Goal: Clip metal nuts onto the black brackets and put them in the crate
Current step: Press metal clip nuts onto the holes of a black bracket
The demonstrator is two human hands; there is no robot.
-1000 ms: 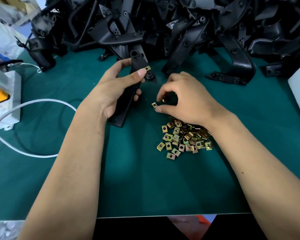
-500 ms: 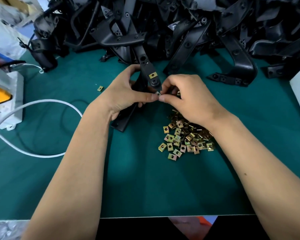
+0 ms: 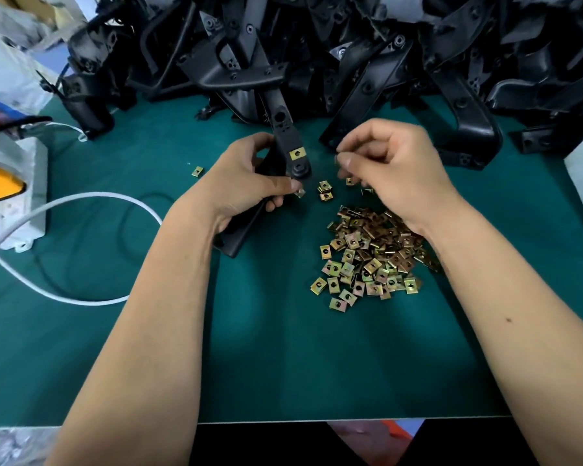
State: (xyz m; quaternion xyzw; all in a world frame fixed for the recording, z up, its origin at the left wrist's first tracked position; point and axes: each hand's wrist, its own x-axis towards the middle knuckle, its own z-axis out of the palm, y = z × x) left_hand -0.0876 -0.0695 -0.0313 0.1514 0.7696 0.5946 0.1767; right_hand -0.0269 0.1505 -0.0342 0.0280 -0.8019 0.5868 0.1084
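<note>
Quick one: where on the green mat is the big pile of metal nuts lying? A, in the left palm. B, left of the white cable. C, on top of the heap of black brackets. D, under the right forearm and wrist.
D: the pile of metal nuts lies on the green mat beside and partly under the right hand's wrist.

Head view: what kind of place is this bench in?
Likely a small assembly workshop: a heap of black brackets, a pile of loose metal nuts on a green mat, and a power strip.

Brassy-gold nuts (image 3: 372, 257), matt black brackets (image 3: 350, 45), plain teal mat (image 3: 283, 348), white cable (image 3: 91, 200).
</note>
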